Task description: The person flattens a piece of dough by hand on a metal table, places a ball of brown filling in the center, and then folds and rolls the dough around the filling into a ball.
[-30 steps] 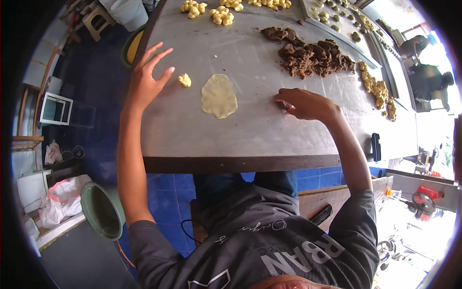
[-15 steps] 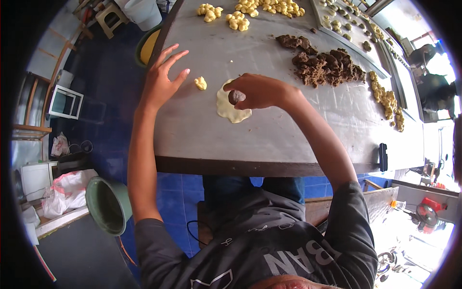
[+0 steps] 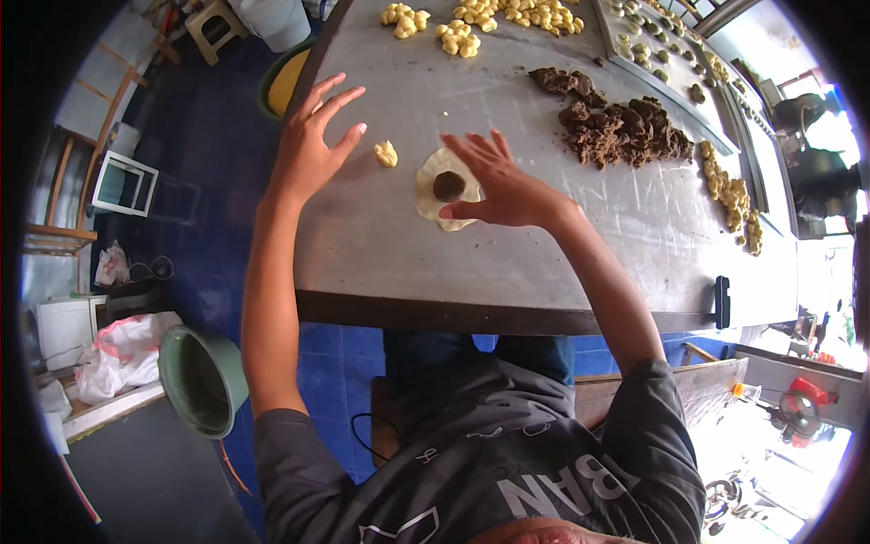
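Note:
A flattened round of pale dough [image 3: 433, 192] lies on the metal table [image 3: 381, 254], with a dark brown ball of filling [image 3: 449, 186] on its middle. My right hand [image 3: 503, 181] hovers open just right of it, fingers spread, thumb over the round's lower edge. My left hand [image 3: 313, 140] is open, fingers splayed, above the table's left part. A small pale dough lump [image 3: 386, 154] sits between my hands.
A heap of dark brown filling [image 3: 621, 127] lies to the right. Several pale dough lumps [image 3: 471, 23] sit at the far edge, more [image 3: 734, 199] at the right. A tray of shaped pieces [image 3: 666, 54] is beyond. A green bucket [image 3: 199, 381] stands on the floor, left.
My right hand came from the filling heap to the dough round, set a dark ball on it, and has now opened and drawn slightly right. My left hand stayed spread.

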A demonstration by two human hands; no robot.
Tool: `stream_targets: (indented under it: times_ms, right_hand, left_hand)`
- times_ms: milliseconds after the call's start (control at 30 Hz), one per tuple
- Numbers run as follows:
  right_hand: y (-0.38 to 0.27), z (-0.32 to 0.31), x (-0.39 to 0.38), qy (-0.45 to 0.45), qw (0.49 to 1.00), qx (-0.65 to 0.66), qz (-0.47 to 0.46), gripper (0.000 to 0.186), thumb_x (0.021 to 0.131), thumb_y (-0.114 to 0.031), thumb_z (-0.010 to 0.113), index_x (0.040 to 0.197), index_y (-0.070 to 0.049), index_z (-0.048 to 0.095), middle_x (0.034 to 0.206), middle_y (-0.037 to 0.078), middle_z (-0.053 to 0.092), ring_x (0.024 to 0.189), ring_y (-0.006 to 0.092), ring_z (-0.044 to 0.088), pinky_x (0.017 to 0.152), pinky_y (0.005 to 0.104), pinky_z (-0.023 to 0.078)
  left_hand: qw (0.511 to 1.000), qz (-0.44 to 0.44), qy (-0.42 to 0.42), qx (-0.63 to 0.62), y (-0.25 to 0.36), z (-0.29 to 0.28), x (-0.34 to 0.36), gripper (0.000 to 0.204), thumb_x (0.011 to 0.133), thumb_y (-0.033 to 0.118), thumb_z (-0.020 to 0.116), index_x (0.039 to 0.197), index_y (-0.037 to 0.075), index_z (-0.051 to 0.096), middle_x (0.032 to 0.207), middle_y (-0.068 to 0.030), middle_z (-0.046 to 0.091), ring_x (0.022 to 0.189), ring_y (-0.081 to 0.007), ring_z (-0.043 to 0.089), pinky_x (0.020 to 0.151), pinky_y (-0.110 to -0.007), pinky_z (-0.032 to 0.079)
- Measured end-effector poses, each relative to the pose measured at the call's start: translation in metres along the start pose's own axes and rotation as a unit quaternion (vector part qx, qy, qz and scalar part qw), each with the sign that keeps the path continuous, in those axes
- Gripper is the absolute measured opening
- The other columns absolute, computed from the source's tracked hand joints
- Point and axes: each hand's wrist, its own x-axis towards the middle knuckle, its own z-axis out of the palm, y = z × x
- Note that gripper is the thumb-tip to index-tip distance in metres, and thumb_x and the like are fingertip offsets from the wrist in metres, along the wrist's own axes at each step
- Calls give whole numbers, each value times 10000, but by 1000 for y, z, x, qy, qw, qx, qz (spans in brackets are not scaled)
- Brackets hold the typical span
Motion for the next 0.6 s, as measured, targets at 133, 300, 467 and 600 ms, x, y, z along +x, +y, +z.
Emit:
stream_targets:
  times_ms: [133,300,467,600]
  right_hand:
    - [0,-15,-35,72,989,71,104,855,882,-472,649,1505,-67,227,1504,191,343,1447,361,195,1206,462,86]
    - [10,-10,-68,119,971,126,167,747,881,-401,675,1449,-49,341,1450,196,414,1417,350,273,1182,443,194]
    - [13,-11,-68,188,964,140,123,561,873,-291,696,1316,-9,498,1307,198,537,1294,359,440,1079,426,366]
    - [15,-8,-67,215,964,134,85,466,858,-225,702,1228,16,551,1205,183,581,1191,355,509,1015,417,415]
  left_hand:
    - [999,23,18,-30,18,9,2,308,836,163,699,1140,120,675,1162,-72,628,1069,-285,592,911,-387,470]
    - [992,27,-117,46,47,35,3,226,887,213,665,1093,134,712,1028,-3,667,999,-198,573,892,-346,390]
    - [983,43,-166,60,54,52,2,231,924,225,609,1120,157,713,1087,35,643,1100,-172,515,928,-342,325]
    - [984,46,-164,52,60,55,2,226,924,185,604,1119,151,713,1093,25,643,1099,-178,522,923,-344,333]
